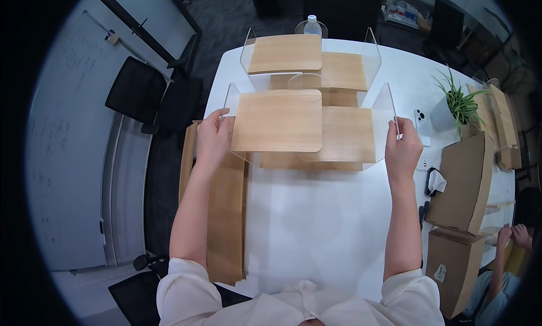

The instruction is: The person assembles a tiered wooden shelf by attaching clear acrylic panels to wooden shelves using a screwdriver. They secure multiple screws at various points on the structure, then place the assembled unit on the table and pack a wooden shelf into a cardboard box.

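Observation:
A small tabletop shelf (276,122) with light wooden boards and clear side panels stands across the white table before me. My left hand (212,138) is closed round the edge of its left clear panel. On the opposite side, my right hand (405,148) grips the right clear panel (385,111), thumb and fingers pinched on its edge. The boards sit at staggered heights, the left one uppermost. Just behind it is a second shelf (285,53) of the same make, partly hidden by the near one. Whether the near shelf touches the table is hard to tell.
Flat cardboard (226,235) is stacked along the table's left side. Rightward are a potted plant (443,114), a phone (426,138) and brown cardboard boxes (460,179). A bottle (312,26) stands at the back. Another person's hands (511,234) work at far right.

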Available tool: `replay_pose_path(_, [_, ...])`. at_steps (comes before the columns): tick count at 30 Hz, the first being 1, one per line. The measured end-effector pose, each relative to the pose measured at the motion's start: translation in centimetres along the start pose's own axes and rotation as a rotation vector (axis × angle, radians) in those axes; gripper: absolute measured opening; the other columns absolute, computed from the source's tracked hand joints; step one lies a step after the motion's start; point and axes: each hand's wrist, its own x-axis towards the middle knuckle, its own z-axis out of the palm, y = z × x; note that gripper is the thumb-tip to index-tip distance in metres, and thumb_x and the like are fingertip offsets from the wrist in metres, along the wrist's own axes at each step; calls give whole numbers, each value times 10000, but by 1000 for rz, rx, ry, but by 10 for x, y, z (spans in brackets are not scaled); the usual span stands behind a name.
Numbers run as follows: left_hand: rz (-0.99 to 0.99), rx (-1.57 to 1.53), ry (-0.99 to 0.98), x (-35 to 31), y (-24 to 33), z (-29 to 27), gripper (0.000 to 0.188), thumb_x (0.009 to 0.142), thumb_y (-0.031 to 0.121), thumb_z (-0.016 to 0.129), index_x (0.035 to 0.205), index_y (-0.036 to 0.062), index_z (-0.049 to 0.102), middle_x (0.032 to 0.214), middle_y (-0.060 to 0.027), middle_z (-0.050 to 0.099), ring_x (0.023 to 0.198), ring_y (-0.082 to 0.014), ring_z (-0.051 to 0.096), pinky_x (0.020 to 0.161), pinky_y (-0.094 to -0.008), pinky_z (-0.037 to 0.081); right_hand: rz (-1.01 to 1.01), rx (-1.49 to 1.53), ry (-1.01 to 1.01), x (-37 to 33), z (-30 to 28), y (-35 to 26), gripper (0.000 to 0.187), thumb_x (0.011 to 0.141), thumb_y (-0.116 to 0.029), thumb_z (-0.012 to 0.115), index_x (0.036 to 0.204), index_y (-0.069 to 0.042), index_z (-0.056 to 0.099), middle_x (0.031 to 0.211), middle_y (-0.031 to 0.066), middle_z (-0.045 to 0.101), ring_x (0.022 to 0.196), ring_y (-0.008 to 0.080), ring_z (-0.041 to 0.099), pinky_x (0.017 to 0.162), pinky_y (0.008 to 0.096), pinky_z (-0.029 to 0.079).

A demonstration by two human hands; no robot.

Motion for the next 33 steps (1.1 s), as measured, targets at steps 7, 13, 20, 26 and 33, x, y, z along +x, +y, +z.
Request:
replay_pose_path(7, [-12, 10, 10, 1, -6, 1, 309, 997, 87, 544, 1263, -63, 593, 942, -77, 696, 840, -119, 693, 724, -258, 587, 4, -10, 2, -5, 6, 1, 60, 897, -47, 666, 917, 5, 645, 761, 125, 653, 679, 263, 629, 624, 367, 512])
replay_pose_path(13, [-4, -2, -7, -2, -7, 2, 315, 996, 80, 548, 1278, -56, 587, 897, -65, 690, 828, -114, 693, 727, -254, 586, 19, 2, 10, -9, 9, 5, 61, 891, -44, 675, 909, 5, 642, 769, 119, 659, 677, 252, 628, 629, 358, 512])
replay_pose_path(20, [3, 7, -6, -10, -12, 3, 329, 999, 89, 545, 1300, -40, 575, 795, -17, 629, 770, -91, 666, 732, -246, 572, 50, 60, 18, -15, 8, 6, 49, 878, -27, 673, 889, 1, 634, 784, 106, 669, 677, 230, 627, 623, 346, 505])
replay_pose_path(26, [-7, 75, 5, -9, -13, 7, 365, 1004, 141, 547, 1318, -45, 541, 879, -72, 691, 788, -114, 679, 730, -243, 557, 95, 51, -2, -15, 10, 3, 69, 903, -63, 650, 891, 4, 640, 770, 106, 668, 675, 227, 628, 634, 341, 502])
replay_pose_path(33, [86, -106, 155, -42, -29, -27, 438, 1049, 256, 508, 1367, -42, 457, 1139, -165, 678, 1119, -229, 635, 974, -317, 471, 191, 35, -143, -8, -16, -28, 339, 917, -208, 707, 1175, 1, 639, 1112, 133, 698, 893, 194, 638, 726, 320, 511])
